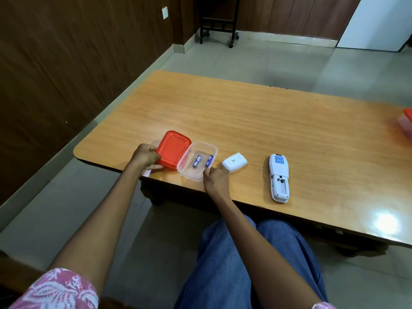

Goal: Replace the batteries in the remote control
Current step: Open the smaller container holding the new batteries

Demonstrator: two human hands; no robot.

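A white remote control [279,177] lies face down on the wooden table [245,117], its battery bay open and empty. Its white battery cover [234,162] lies to the left of it. Further left stands a clear plastic box [197,160] holding two blue batteries [197,161] [209,161]. My left hand [146,157] grips the red lid [173,149], which is tilted against the box's left rim. My right hand [215,178] pinches the box's near right rim.
Another red-lidded container [406,124] sits at the table's far right edge. A black wheeled stand [219,21] is on the tiled floor beyond the table. My knees in blue trousers are below the near table edge.
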